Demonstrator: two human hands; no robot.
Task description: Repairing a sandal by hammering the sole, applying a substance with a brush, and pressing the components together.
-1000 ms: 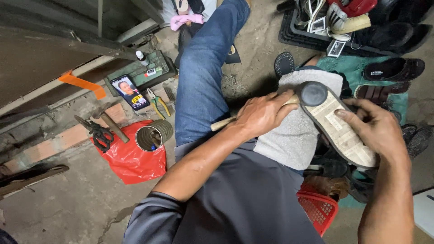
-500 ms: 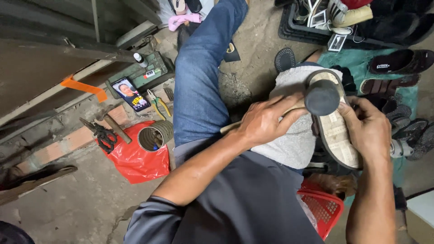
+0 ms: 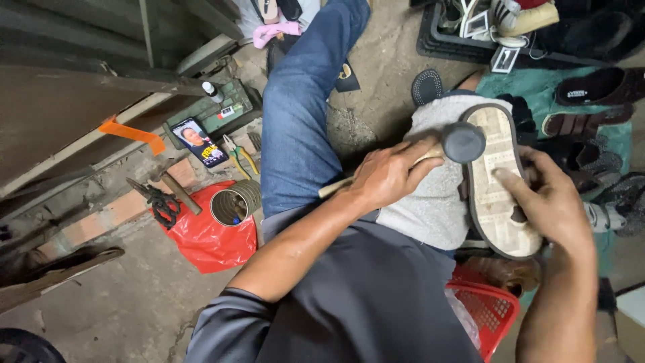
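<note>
We've got the left hand (image 3: pixel 386 176) clenched round the wooden handle of a hammer (image 3: pixel 462 142), its round dark head sitting over the top end of the shoe sole (image 3: pixel 500 181); can't tell if it's touching. The right hand (image 3: pixel 551 205) grips the shoe w/ fingers laid flat on the pale, dark-edged sole, sole-up on our lap, over a grey cloth (image 3: pixel 437 202). Left leg in blue jeans (image 3: pixel 299 121) stretches fwd. On the floor to our left: a red plastic bag (image 3: pixel 215 242) w/ an open tin can (image 3: pixel 232 205) on it, black scissors (image 3: pixel 160 204) just beside, a phone (image 3: pixel 198 142) w/ lit screen further up, pliers (image 3: pixel 238 153) near it. A red basket (image 3: pixel 490 309) sits below the shoe; sandals (image 3: pixel 591 87) lie beyond it.
</note>
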